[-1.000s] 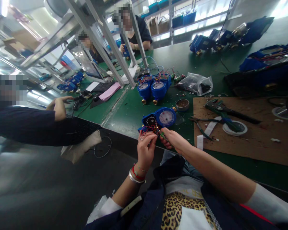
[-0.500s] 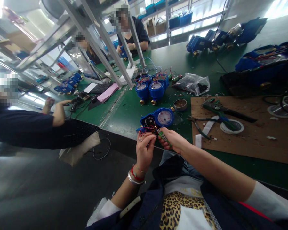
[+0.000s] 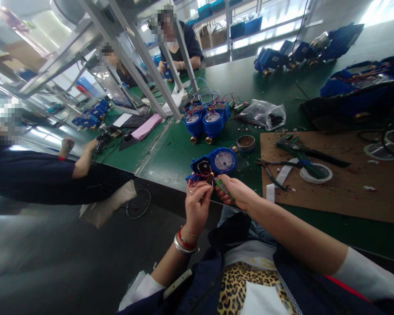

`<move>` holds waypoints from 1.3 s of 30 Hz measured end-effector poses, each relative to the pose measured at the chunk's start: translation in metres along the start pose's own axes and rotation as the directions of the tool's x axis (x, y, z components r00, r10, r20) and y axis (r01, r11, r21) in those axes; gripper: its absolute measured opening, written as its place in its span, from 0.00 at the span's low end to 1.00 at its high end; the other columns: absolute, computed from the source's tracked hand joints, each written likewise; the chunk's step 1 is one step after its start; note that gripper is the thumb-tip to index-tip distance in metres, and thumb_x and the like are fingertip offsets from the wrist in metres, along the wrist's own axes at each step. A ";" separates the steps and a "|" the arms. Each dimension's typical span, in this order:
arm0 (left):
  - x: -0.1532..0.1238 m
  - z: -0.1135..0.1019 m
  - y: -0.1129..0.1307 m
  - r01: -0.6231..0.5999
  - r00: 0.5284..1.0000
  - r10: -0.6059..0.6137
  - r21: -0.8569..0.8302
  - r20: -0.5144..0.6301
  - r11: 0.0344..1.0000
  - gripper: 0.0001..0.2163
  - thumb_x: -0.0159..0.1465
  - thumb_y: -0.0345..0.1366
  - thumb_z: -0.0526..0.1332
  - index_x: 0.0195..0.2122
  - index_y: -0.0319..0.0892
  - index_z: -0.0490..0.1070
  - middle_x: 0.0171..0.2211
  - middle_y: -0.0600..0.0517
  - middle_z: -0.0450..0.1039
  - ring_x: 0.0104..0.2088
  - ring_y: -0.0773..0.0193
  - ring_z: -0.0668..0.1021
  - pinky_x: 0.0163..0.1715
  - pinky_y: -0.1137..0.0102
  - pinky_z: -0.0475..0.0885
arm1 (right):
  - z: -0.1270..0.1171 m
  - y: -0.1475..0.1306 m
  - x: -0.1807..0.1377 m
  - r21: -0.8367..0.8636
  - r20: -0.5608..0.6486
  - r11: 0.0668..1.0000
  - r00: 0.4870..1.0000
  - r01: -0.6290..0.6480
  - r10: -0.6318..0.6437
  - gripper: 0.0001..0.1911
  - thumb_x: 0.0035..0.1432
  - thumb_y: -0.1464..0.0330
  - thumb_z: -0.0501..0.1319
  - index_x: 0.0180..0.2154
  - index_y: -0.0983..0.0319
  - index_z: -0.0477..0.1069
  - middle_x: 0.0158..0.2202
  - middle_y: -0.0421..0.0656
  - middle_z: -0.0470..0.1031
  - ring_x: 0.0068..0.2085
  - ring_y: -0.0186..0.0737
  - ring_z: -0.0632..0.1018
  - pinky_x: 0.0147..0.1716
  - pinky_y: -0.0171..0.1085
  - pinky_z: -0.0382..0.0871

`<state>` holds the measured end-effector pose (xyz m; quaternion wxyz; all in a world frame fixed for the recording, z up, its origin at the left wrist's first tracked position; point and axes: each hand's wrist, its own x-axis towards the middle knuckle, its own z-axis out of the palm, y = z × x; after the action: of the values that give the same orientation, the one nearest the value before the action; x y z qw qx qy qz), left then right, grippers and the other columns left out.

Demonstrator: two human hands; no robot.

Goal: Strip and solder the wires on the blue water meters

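Observation:
A blue water meter [image 3: 216,162] with a round white dial lies at the near edge of the green bench, red wires [image 3: 200,177] spilling from its open left side. My left hand [image 3: 197,205] is closed, pinching those wires just below the meter. My right hand [image 3: 238,192] is closed around a small green cylindrical part [image 3: 223,187] that touches the wire ends. Both hands meet at the bench edge, above my lap.
Two more blue meters [image 3: 203,121] stand behind, beside a small tin [image 3: 246,142] and a plastic bag [image 3: 264,115]. Pliers [image 3: 272,171], a tape roll [image 3: 316,173] and tools lie on a cardboard sheet [image 3: 341,192] at right. A seated person's arm [image 3: 82,162] reaches in from the left; others work at the back.
My hands stay at the meter, with the right hand shifting slightly around the green part. The person on the left has lowered and stretched an arm toward the bench.

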<state>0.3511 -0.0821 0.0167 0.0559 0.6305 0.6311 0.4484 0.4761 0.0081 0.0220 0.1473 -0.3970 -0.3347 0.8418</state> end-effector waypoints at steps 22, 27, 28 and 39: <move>-0.001 0.000 -0.001 0.004 1.000 -0.004 0.010 0.002 1.000 0.05 0.65 0.32 0.58 0.36 0.42 0.74 0.38 0.49 0.75 0.42 0.62 0.76 0.52 0.59 0.68 | -0.002 0.006 -0.007 -0.040 0.019 0.999 1.000 -0.014 0.015 0.20 0.63 0.57 0.48 0.26 0.65 0.61 0.19 0.36 0.57 0.15 0.23 0.56 0.13 0.25 0.46; -0.001 0.000 -0.001 0.001 1.000 -0.001 0.006 0.002 1.000 0.05 0.65 0.32 0.58 0.36 0.42 0.74 0.38 0.49 0.75 0.42 0.62 0.76 0.53 0.59 0.67 | -0.001 0.007 -0.011 -0.062 0.010 0.998 1.000 -0.004 0.005 0.21 0.63 0.57 0.48 0.26 0.65 0.62 0.19 0.35 0.57 0.15 0.24 0.56 0.13 0.26 0.46; 0.000 0.000 -0.001 0.002 1.000 -0.002 0.005 0.002 1.000 0.05 0.65 0.32 0.58 0.36 0.42 0.74 0.38 0.49 0.75 0.42 0.63 0.76 0.53 0.59 0.66 | -0.001 0.006 -0.012 -0.067 0.006 0.998 1.000 -0.001 0.001 0.20 0.63 0.57 0.48 0.26 0.65 0.62 0.19 0.35 0.57 0.15 0.24 0.56 0.13 0.26 0.46; 0.000 0.000 0.002 0.018 1.000 -0.018 0.017 0.005 1.000 0.06 0.66 0.33 0.58 0.36 0.42 0.74 0.38 0.49 0.75 0.42 0.62 0.76 0.51 0.60 0.68 | -0.001 0.006 -0.014 -0.088 0.003 0.996 1.000 0.002 -0.001 0.21 0.64 0.57 0.47 0.26 0.65 0.62 0.19 0.36 0.58 0.15 0.23 0.56 0.14 0.26 0.47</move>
<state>0.3523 -0.0824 0.0185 0.0561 0.6264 0.6403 0.4410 0.4863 -0.0030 0.0251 0.1298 -0.4016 -0.3721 0.8267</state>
